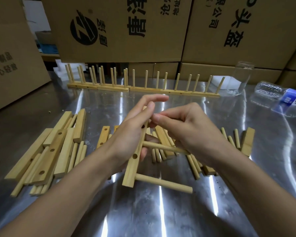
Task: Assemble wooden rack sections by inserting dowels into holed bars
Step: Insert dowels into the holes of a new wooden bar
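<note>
My left hand grips a holed wooden bar held on edge above the table. Two dowels stick out of it to the right: a lower dowel and a middle dowel. My right hand pinches another dowel near the bar's upper hole; that dowel is mostly hidden by the fingers. Loose holed bars and loose dowels lie in a heap at the left. More dowels lie under and right of my hands.
Finished rack sections stand in a row at the back of the shiny metal table. A glass jar and a lying plastic bottle sit at the back right. Cardboard boxes wall off the rear and left.
</note>
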`<state>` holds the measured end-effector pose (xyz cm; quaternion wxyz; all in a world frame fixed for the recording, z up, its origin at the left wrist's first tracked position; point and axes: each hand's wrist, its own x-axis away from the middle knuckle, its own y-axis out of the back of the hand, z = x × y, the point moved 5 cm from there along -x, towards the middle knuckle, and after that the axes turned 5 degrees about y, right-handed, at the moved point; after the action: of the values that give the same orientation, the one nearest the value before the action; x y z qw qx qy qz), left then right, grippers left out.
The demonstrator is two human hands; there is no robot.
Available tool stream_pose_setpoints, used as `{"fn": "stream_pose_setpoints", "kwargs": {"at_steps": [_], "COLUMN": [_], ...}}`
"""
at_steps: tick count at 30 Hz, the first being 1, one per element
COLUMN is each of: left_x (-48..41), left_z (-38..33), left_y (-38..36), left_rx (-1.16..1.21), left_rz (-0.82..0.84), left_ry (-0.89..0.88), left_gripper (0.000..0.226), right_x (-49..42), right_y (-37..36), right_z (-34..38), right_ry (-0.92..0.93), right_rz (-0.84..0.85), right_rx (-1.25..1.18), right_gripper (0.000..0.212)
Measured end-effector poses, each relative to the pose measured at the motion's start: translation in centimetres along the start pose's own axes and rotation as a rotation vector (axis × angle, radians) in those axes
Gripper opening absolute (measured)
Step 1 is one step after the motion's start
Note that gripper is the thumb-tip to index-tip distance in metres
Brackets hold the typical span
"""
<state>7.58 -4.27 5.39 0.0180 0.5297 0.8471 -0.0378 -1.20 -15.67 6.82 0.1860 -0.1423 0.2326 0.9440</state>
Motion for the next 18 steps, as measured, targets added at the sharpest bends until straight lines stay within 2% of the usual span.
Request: {"fn": "stream_pose_setpoints", "kwargs": {"at_steps": [7, 10, 13, 15, 18], "left_x": [0.3, 0.2, -0.1, -0.3, -0.7], "left_z": [0.5, 1.0, 1.8, 1.9, 1.5], "left_y": [0.1, 0.1, -0.3, 0.1, 1.2], "left_rx": [-0.063, -0.08, -0.081, -0.06, 0.018], "left_rz": [0.025, -0.042, -0.065, -0.141, -0.256], "left_ry": [0.041, 0.018, 0.063, 0.078, 0.049], "left_gripper": [0.037, 0.034, 0.028, 0.025, 0.031], "right_x": [0.5, 0.3, 0.2, 0.1, 0.1], "right_y": [-0.1, 0.1, 1.1, 1.6, 2.5], "right_z": [-0.6, -0.1, -0.5, -0.7, -1.0], "right_ry": [-0.066, -0.002, 0.008, 0.001, -0.018], "right_rz": [0.037, 0.021, -0.05, -0.108, -0.205], "right_rx": [-0.021, 0.014, 0.08, 0.016, -0.092], "right_gripper": [0.027, 0.022, 0.015, 0.014, 0.011]}}
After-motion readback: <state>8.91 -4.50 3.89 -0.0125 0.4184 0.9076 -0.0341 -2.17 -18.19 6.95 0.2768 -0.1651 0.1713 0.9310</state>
